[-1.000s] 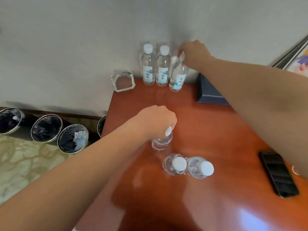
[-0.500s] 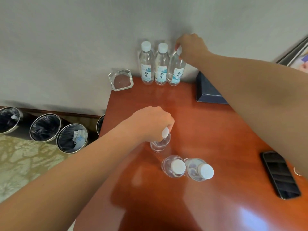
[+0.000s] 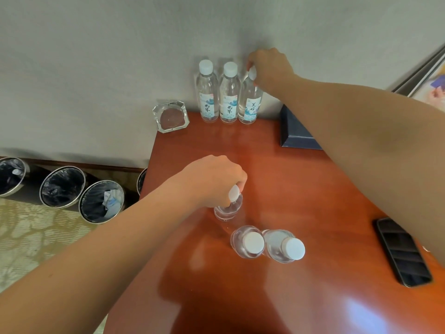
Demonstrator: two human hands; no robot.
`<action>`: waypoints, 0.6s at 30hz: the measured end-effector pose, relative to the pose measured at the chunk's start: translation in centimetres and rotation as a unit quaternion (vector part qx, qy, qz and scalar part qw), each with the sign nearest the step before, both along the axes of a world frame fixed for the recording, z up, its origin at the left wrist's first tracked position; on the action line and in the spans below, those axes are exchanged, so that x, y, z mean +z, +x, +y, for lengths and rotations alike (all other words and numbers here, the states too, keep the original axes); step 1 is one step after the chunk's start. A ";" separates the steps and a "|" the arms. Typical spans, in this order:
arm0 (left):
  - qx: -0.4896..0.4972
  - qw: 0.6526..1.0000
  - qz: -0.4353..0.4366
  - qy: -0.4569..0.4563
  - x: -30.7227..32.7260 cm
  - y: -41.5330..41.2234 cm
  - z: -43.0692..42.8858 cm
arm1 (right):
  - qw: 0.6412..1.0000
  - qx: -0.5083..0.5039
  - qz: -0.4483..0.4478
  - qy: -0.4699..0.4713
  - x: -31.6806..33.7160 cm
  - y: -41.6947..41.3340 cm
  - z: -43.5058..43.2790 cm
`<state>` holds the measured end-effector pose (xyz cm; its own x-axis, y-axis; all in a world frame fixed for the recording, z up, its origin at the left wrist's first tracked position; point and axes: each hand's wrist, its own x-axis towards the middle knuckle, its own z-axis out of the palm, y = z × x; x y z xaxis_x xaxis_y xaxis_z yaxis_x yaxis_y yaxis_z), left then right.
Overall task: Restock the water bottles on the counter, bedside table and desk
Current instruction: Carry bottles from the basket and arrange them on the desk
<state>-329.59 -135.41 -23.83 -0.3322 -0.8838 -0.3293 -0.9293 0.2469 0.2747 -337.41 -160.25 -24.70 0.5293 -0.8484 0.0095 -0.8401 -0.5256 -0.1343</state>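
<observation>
Right hand [image 3: 269, 66] fingers grip the cap of the bottle [image 3: 250, 102] at the table [image 3: 313, 189] far edge; left hand [image 3: 214, 179] fingers grip a middle bottle [image 3: 227, 208] cap

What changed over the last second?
The right hand pushed the tilted third bottle back and stood it upright beside the two bottles in the row, grip unchanged on its cap. The left hand keeps holding the near bottle; the front pair stayed put.

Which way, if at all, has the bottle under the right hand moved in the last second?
Yes. That bottle slid back toward the wall, straightening into line with the middle bottle.
</observation>
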 end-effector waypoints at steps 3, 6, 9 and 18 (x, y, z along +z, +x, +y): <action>0.006 1.000 0.002 0.001 -0.1 0.0 0.0 | 1.000 -0.014 -0.006 -0.012 -0.2 0.0 0.1; 0.002 1.000 -0.003 0.001 -0.2 0.0 -0.1 | 1.000 -0.016 -0.004 0.000 0.0 -0.1 0.1; 0.003 1.000 -0.020 -0.001 -0.2 0.0 -0.3 | 1.000 -0.010 0.012 0.012 0.4 -0.1 0.3; 0.003 0.998 -0.064 -0.017 0.1 0.0 0.2 | 1.000 -0.002 -0.004 -0.008 1.5 -2.5 3.9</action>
<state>-329.56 -135.23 -23.78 -0.2847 -0.8972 -0.3377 -0.9575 0.2493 0.1449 -339.87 -156.34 -23.17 0.5256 -0.8503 0.0272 -0.8413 -0.5242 -0.1322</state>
